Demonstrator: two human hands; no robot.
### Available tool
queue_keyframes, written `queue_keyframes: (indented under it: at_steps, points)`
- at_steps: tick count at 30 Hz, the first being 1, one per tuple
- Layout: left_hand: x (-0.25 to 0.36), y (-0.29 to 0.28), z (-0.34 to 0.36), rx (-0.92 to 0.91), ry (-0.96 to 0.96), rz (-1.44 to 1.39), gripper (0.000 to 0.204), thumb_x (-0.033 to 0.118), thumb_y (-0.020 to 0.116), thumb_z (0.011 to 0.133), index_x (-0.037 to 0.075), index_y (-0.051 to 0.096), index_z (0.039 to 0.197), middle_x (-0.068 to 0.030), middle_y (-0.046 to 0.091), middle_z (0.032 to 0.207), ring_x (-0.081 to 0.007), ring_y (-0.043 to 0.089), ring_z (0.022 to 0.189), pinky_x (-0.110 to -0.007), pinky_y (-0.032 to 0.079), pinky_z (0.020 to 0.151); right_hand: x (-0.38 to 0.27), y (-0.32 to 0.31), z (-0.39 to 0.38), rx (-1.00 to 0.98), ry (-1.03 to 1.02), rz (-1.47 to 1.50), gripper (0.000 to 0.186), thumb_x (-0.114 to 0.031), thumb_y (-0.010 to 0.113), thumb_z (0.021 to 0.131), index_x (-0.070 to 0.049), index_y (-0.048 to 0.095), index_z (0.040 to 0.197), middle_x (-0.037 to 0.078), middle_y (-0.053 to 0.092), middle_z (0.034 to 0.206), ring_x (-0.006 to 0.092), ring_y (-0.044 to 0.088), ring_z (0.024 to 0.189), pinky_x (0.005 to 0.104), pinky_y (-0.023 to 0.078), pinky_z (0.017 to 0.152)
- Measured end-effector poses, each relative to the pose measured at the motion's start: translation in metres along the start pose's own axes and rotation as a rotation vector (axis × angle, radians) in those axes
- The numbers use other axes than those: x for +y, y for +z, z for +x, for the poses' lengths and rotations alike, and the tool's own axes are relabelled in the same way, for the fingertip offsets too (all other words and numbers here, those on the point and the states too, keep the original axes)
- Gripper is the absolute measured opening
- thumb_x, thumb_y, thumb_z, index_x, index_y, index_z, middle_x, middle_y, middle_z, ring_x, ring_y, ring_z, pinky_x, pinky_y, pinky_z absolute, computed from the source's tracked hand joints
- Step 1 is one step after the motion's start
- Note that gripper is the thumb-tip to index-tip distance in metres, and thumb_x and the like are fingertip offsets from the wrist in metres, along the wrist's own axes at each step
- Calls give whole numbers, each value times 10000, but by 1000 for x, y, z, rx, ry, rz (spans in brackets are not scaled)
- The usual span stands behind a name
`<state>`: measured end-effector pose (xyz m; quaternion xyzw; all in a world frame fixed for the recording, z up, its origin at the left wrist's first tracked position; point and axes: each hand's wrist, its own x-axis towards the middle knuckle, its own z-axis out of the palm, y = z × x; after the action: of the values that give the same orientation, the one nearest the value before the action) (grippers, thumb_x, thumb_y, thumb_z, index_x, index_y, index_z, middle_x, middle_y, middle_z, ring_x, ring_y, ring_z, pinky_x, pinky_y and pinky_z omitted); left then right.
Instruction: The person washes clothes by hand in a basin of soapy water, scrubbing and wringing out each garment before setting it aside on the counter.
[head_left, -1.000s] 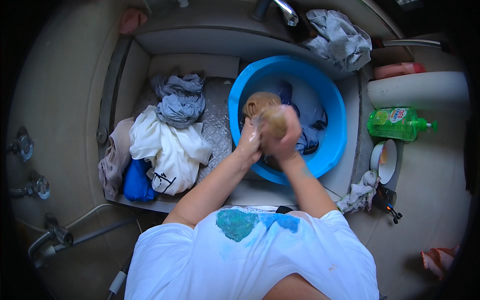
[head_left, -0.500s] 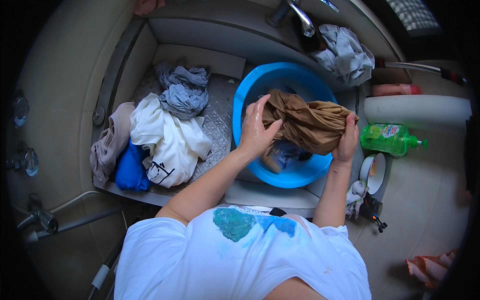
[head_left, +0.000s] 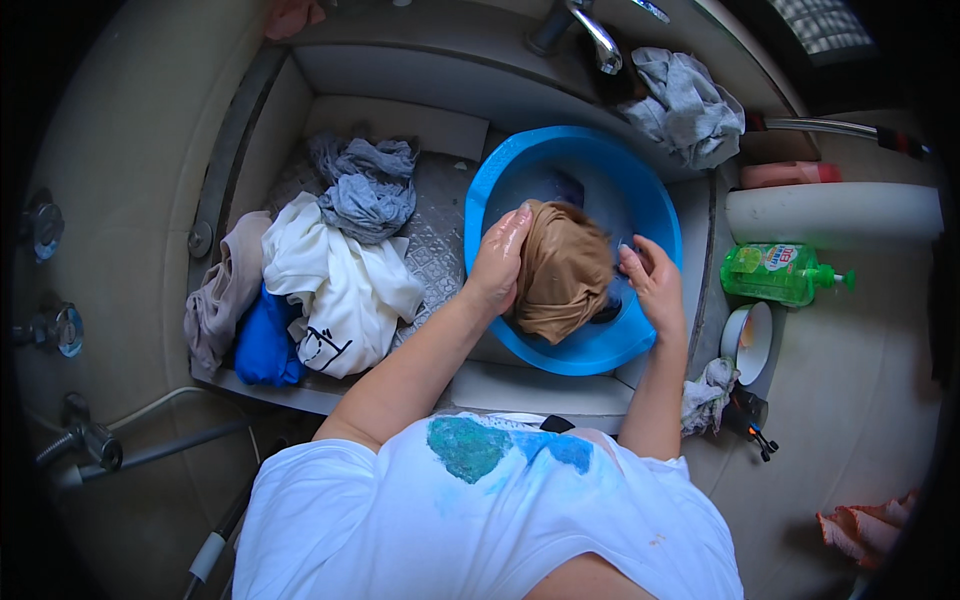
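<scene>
A wet brown cloth garment [head_left: 562, 272] is bunched into a bundle over the blue basin [head_left: 655, 205]. My left hand [head_left: 499, 258] grips its left side, the thumb near the top and the other fingers partly hidden by the fabric. Just off the bundle's right side is my right hand [head_left: 655, 285], its fingers apart and slightly curled, with nothing seen in it. Below the garment, the basin holds sudsy water and some dark cloth, mostly covered from sight.
Left of the basin in the sink [head_left: 330, 405] lie grey cloth [head_left: 368, 190], a white garment [head_left: 345, 290], blue cloth [head_left: 268, 338] and beige cloth [head_left: 225, 290]. A faucet [head_left: 600, 45] stands behind. At right are grey cloth [head_left: 690, 110], a green pump bottle [head_left: 770, 273] and a white bowl [head_left: 750, 340].
The brown garment has gone from stretched sideways between both hands to a compact bundle at my left hand. My right hand has let go and moved slightly left and down.
</scene>
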<state>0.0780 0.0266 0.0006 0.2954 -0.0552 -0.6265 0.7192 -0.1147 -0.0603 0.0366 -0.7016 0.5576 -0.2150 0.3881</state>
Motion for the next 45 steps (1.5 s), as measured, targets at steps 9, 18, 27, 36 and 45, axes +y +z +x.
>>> queue_keyframes:
  at_steps: [9,18,27,36,45]
  points:
    - [-3,-13,5,-7,-78,-240,323,259,369,965,32,480,1165,-112,556,1142,-222,544,1048,-358,428,928,9,32,-38,-416,117,278,347,-332,583,863,6,604,938,17,612,816,75,545,720,207,434,643]
    - [0,-12,7,156,87,-45,341,304,377,965,11,522,1062,-95,584,1025,-173,556,945,-301,436,863,29,-8,-9,219,37,632,180,-131,537,893,-10,580,1019,45,613,903,102,587,787,248,515,702]
    - [2,-18,10,269,228,154,356,320,368,968,11,543,990,-84,587,972,-142,548,879,-274,433,808,56,-45,8,398,263,1171,236,-153,509,898,5,524,1072,129,595,1026,250,598,923,381,502,807]
    - [7,-27,14,223,-59,-158,374,309,358,968,-23,504,1060,-138,581,1050,-230,571,983,-342,451,884,39,-34,4,270,190,1054,224,-149,478,915,-19,528,1090,105,592,1055,204,581,961,325,474,854]
    - [-9,-26,12,29,-342,-195,386,327,580,861,2,528,1063,-160,589,1025,-223,614,911,-352,520,786,-95,84,-74,-435,-490,412,155,-101,623,749,-18,591,875,77,571,770,143,557,731,254,439,674]
